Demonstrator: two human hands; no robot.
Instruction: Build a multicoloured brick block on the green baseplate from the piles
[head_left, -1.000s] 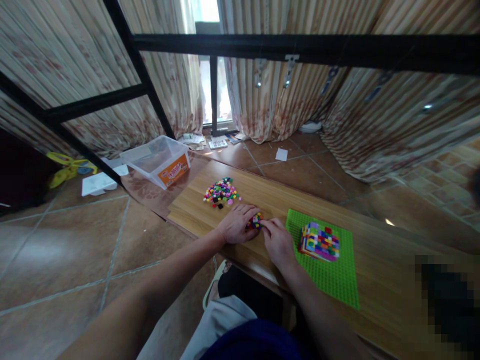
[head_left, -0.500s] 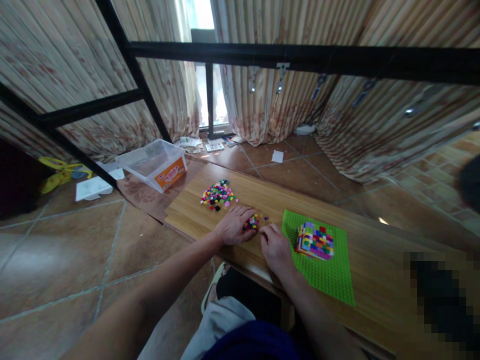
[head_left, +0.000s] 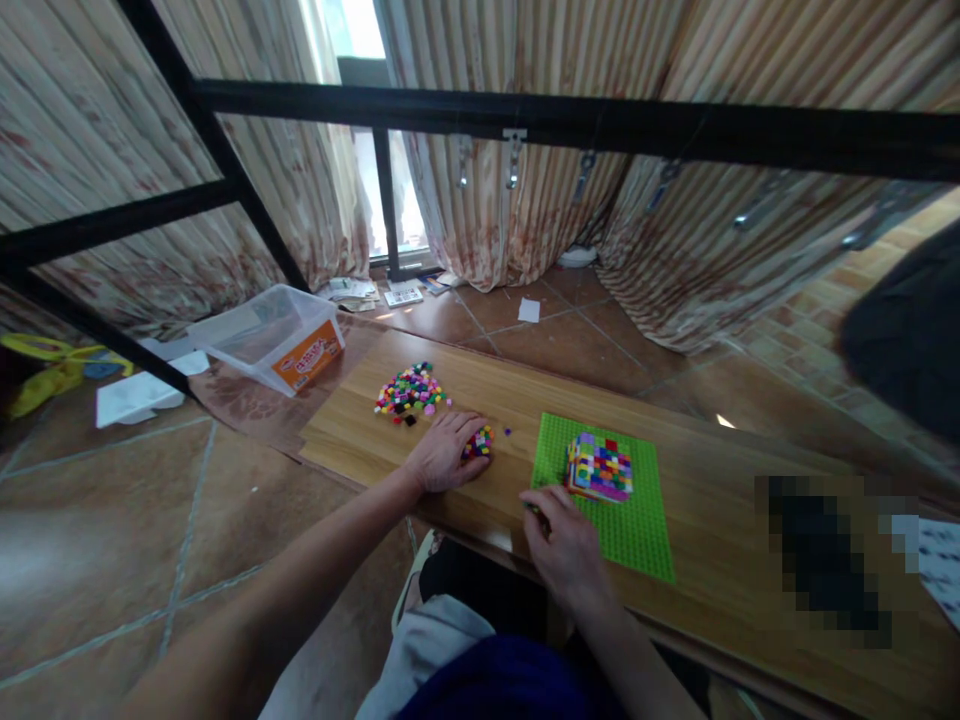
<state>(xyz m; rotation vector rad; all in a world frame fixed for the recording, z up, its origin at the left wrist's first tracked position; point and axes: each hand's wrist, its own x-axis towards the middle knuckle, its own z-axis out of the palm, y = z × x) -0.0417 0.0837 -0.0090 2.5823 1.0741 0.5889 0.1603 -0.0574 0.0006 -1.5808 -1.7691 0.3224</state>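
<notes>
My left hand (head_left: 442, 452) lies on the tabletop, its thumb and fingers spread around a small cluster of colourful toy bricks (head_left: 478, 442). It curves beside the cluster without closing on it. A single dark purple brick (head_left: 508, 432) lies just right of that cluster. My right hand (head_left: 561, 535) is near the left edge of a green baseplate (head_left: 637, 545), fingertips pinched together; anything between them is too small to make out. On the baseplate stands a multicoloured block built of bricks (head_left: 600, 467), just beyond my right fingers.
A larger heap of loose bricks (head_left: 412, 390) lies at the left part of the wooden table (head_left: 480, 375). A clear plastic bin (head_left: 274, 335) with an orange label stands on the floor past the table's left end. A blurred dark patch (head_left: 825, 560) covers the right side.
My right hand has drawn back from the small cluster toward the near edge of the baseplate. My left hand stays around the cluster. The view has turned slightly right.
</notes>
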